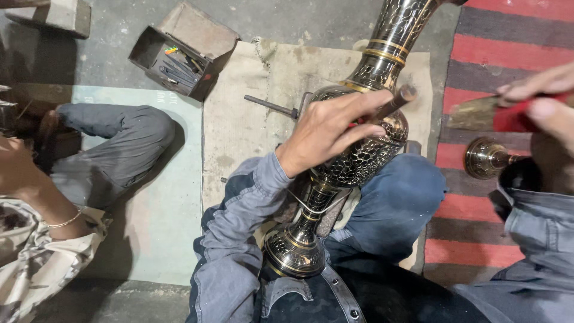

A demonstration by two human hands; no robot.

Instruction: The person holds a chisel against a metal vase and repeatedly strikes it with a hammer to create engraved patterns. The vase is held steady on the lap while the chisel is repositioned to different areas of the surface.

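Engraving of a tall brass vase (359, 149), seemingly well advanced.

The vase is laid across the lap, foot near, neck far; its belly and neck are already covered with cut pattern, and what remains cannot be told. A punch (391, 104) is gripped by the left hand (329, 131); a red-handled mallet (478, 113) is clasped by the right hand (547, 104). Sacking (239, 131), a striped rug (508, 54), a toolbox (182, 51) and a seated co-worker (113, 149) are seen.

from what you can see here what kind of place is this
Probably a small metal-engraving workshop, worked on the floor. The left hand holds a punch-like tool against a dark engraved brass vase, the right hand grips a red-handled tool, and an open metal toolbox sits on the concrete floor.
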